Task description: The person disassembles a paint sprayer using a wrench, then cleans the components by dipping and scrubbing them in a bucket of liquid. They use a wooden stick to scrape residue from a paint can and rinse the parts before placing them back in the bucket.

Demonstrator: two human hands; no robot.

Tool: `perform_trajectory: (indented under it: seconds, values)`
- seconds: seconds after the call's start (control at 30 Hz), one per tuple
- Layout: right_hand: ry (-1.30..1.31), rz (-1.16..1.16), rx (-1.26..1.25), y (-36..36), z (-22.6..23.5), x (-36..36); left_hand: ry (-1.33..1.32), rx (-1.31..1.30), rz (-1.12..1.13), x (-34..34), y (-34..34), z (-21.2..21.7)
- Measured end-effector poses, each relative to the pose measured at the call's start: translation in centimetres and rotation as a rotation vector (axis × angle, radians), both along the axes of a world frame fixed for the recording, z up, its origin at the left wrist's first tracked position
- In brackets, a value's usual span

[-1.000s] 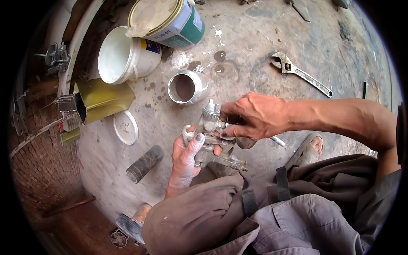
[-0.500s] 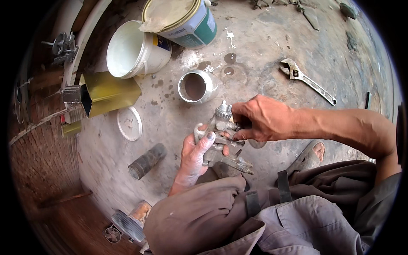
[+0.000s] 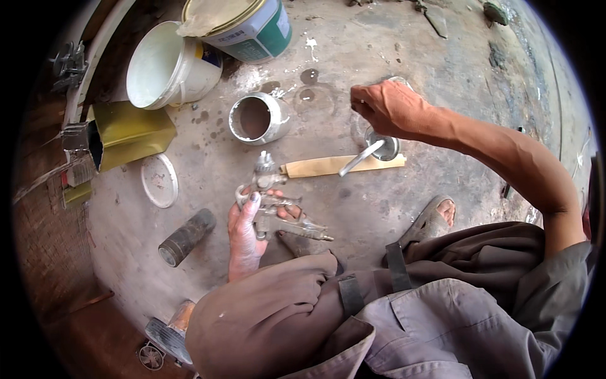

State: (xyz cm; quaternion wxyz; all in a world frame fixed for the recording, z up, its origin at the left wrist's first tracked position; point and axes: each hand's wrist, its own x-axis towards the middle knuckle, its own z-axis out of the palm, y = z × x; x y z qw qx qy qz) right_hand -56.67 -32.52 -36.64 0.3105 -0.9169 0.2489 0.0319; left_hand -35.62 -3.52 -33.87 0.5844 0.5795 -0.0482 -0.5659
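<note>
My left hand [image 3: 243, 234] is wrapped around a metal spray gun [image 3: 274, 215], its threaded inlet pointing up and its nozzle body to the right. My right hand [image 3: 391, 110] is a closed fist held out above the floor; whatever is in it, if anything, is hidden. Just below it is a round grey metal piece [image 3: 386, 150] with a pale bar or tube reaching left, across a wooden strip [image 3: 315, 167]. An open metal cup [image 3: 278, 123] with grey-brown liquid stands beyond the gun. A metal edge, probably the adjustable wrench, peeks out behind my right fist.
A white bucket [image 3: 148, 72] and a white-and-green pail [image 3: 255, 35] stand at the far left. Nearer are a gold-coloured metal container [image 3: 136, 136], a white lid [image 3: 160, 181] and a dark cylinder [image 3: 187, 238]. My sandalled foot [image 3: 435, 215] rests on the floor.
My right hand has left the spray gun and moved up and right, uncovering the wooden strip and round metal piece. My forearm hides most of the wrench. The whole view has shifted.
</note>
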Motion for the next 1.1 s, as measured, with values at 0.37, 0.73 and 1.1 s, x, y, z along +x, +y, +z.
perform_trajectory:
  seconds: [0.37,0.73,1.1]
  values:
    - [0.146,0.164,-0.056,1.8,-6.5,-8.9,0.015,0.120,0.387,5.7,5.9,-8.7]
    - [0.139,0.105,0.089,1.4,-4.3,-7.5,-0.028,0.252,0.415,6.1,5.2,-11.7]
    - [0.106,-0.456,0.720,-0.3,2.9,-2.0,-1.028,0.039,-0.084,0.3,0.8,-2.9]
